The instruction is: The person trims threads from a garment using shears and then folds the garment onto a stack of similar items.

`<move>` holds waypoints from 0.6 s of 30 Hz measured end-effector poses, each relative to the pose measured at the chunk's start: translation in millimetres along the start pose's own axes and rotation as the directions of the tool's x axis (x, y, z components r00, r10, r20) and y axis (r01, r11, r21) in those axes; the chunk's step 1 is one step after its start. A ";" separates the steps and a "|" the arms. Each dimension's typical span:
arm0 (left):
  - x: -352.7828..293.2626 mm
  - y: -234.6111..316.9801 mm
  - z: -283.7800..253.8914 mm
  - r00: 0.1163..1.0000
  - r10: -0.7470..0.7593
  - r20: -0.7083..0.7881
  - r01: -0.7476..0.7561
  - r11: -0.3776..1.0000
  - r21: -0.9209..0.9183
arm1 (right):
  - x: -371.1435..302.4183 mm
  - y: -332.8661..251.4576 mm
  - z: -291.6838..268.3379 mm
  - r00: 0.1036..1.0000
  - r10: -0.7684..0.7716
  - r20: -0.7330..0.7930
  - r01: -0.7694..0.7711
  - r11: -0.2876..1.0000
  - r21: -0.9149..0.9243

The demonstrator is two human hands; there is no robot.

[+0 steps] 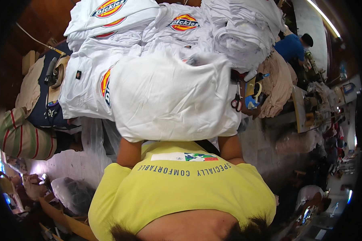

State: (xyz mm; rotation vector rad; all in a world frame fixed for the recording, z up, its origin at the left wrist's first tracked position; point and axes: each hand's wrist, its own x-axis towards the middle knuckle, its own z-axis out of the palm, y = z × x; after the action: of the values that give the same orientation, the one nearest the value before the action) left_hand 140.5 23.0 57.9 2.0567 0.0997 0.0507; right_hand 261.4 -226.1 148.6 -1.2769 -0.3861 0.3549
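A white T-shirt [173, 96] is spread out in front of my chest, and its cloth bulges up toward me. My left forearm [129, 152] goes under its lower left edge. On the other side, my right forearm [231, 148] passes beneath the lower right edge. Both hands are hidden by the cloth, so their fingers do not show. Partly covered at its left lies another white T-shirt [84, 86] with a red, yellow and blue chest print and a small dark label. Red-handled scissors [236, 103] lie just right of the shirt in front of me.
Piles of folded white T-shirts [245, 36] stand along the far side. An iron [58, 74] rests at the left, near a person in a striped top [26, 134]. Beige cloth [275, 82] and a blue tape roll [252, 101] lie right. A person in blue [289, 47] works beyond.
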 end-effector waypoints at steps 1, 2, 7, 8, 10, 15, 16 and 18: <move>3.0 -0.3 -18.8 0.997 -0.008 -0.078 0.007 1.000 -0.015 | 10.0 -8.8 -3.1 0.999 -0.035 -0.010 0.036 0.999 0.041; 0.1 2.9 -39.0 0.980 -0.007 -0.197 -0.001 0.999 -0.042 | 17.1 -20.9 -1.1 0.996 -0.084 -0.001 0.084 0.990 0.117; 9.9 29.8 -54.0 0.877 0.112 -0.467 -0.204 0.967 -0.152 | -20.3 -19.8 19.9 0.990 -0.140 0.035 0.124 0.950 0.285; -3.8 31.1 -50.4 0.867 0.125 -0.482 -0.203 0.973 -0.114 | -21.8 -9.8 39.4 0.991 -0.095 0.090 0.065 0.955 0.289; -14.5 24.6 -34.5 0.908 0.124 -0.400 -0.162 0.985 -0.061 | -21.3 17.0 47.3 0.994 -0.019 0.108 -0.007 0.972 0.235; -5.8 2.7 -48.7 0.997 -0.072 0.015 0.071 0.996 0.047 | 5.2 5.1 9.9 0.998 0.048 0.038 -0.047 0.998 -0.033; -14.2 5.5 -57.4 0.987 -0.119 0.110 0.112 0.991 0.072 | 4.2 -2.7 -1.2 0.997 0.064 0.044 -0.062 0.997 -0.042; -29.8 29.7 -78.3 0.935 -0.195 0.295 0.189 0.981 0.051 | -13.7 -21.6 -19.7 0.997 0.058 0.061 -0.060 0.997 0.048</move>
State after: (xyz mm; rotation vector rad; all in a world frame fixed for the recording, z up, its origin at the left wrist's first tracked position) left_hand 106.1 75.2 121.0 2.0426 0.1133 -0.3838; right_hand 259.4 -254.6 163.6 -1.2333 -0.3881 0.4506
